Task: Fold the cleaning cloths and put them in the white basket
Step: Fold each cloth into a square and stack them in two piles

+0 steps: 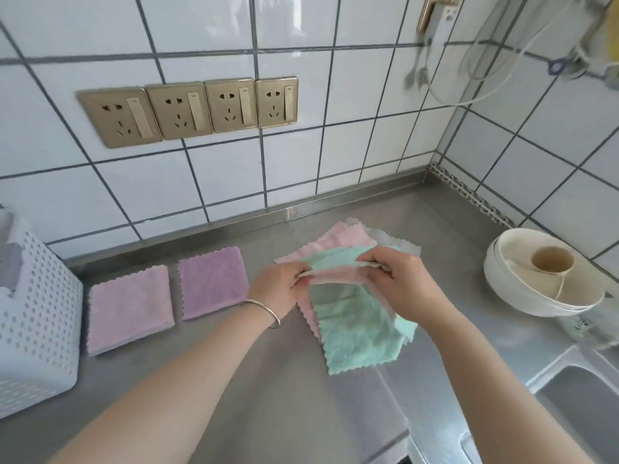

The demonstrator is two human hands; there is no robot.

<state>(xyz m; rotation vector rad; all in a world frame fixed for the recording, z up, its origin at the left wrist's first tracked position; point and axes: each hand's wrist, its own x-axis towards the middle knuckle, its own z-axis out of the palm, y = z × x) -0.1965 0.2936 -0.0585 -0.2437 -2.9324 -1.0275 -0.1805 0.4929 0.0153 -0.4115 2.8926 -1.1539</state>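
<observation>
A: Head view, the hands?
B: Left hand and right hand each pinch the folded top edge of the green cloth over the counter.
A: The others?
B: Two folded cloths lie beside the white basket, at the left.

Bright, even daylight, perhaps from the upper right; soft glare on the wall tiles and steel worktop. Edges bow from wide-angle distortion; the top right corner blurs.
</observation>
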